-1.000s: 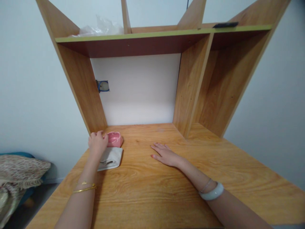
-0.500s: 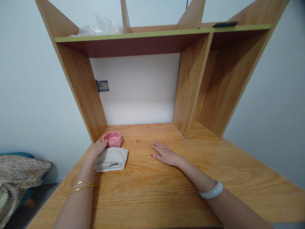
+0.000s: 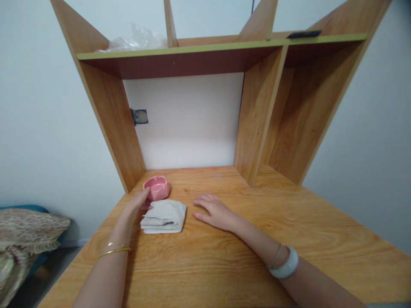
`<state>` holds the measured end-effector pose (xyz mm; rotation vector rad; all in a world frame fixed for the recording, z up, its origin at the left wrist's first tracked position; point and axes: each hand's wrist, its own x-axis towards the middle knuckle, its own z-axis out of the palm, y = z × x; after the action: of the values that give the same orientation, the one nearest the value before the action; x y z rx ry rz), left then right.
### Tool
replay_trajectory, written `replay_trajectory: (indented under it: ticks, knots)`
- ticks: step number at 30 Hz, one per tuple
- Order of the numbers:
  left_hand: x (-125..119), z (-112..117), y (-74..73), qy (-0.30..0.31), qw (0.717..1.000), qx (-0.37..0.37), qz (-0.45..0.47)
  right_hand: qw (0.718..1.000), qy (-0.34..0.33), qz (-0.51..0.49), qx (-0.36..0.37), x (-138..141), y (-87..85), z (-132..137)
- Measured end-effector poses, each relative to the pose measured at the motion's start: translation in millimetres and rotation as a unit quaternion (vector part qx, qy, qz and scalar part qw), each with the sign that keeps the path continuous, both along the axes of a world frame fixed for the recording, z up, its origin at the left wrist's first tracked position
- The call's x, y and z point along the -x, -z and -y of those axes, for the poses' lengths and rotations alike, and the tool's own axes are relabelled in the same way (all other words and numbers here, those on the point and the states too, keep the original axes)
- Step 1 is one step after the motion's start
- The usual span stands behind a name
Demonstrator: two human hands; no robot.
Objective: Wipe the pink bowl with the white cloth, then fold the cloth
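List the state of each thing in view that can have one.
Pink faceted bowl: upright, open-topped
Gray cloth: folded, lying on the desk
Left hand: thumb at the bowl's rim, grip unclear
Right hand: open, apart from the cloth
Plastic bag: crumpled
Wall outlet box: uncovered
Fringed throw: rumpled

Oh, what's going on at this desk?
A person has both bare hands over a wooden desk. The left hand is at a pink bowl, thumb at its near left side, fingertips close to a folded grey cloth just in front; whether it grips either is unclear. The right hand holds nothing, to the right of the cloth.
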<state>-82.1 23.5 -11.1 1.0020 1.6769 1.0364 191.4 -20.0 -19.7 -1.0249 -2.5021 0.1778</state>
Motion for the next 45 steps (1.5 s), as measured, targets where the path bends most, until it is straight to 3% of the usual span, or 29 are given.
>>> replay_trajectory:
  ticks: [5, 11, 17, 21, 23, 28, 30, 35, 38, 40, 42, 45]
  knots:
    - [-20, 1, 2.8, 0.042, 0.998, -0.011, 0.035, 0.999, 0.008, 0.02, -0.028, 17, -2.2, 15]
    - [-50, -3, 9.7, 0.08, 0.994, -0.017, 0.072, 0.994, 0.081, 0.052, -0.042, 20, 3.4, 10]
    - [-61, -4, 10.5, 0.089, 0.991, -0.01, 0.096, 0.969, 0.225, 0.086, -0.054, -20, -5.5, -17]
    - [-65, 0, 6.9, 0.109, 0.979, -0.006, 0.17, 0.94, 0.318, 0.109, -0.064, -51, -9.0, -29]
    - [-68, 3, 6.5, 0.113, 0.971, -0.01, 0.21, 0.944, 0.303, 0.106, -0.074, -58, -9.6, -31]
    - [-72, 6, 10.3, 0.133, 0.952, -0.034, 0.273, 0.981, 0.165, 0.091, -0.045, -57, -11.2, -29]
    - [-71, 6, 11.4, 0.138, 0.95, -0.037, 0.279, 0.983, 0.164, 0.071, -0.035, -55, -11.2, -30]
    - [-70, 8, 8.7, 0.167, 0.943, -0.034, 0.287, 0.969, 0.234, -0.038, -0.066, -64, -10.1, -40]
    - [-74, 12, 5.5, 0.191, 0.936, -0.025, 0.294, 0.941, 0.282, -0.149, -0.116, -78, -13.8, -44]
    - [-79, 14, 4.4, 0.203, 0.934, -0.017, 0.293, 0.907, 0.316, -0.222, -0.167, -89, -20.0, -44]
    - [-84, 15, 5.1, 0.216, 0.934, -0.012, 0.286, 0.858, 0.35, -0.299, -0.229, -101, -28.4, -43]
    - [-90, 14, 9.3, 0.231, 0.941, -0.016, 0.247, 0.759, 0.404, -0.404, -0.314, -116, -40.4, -40]
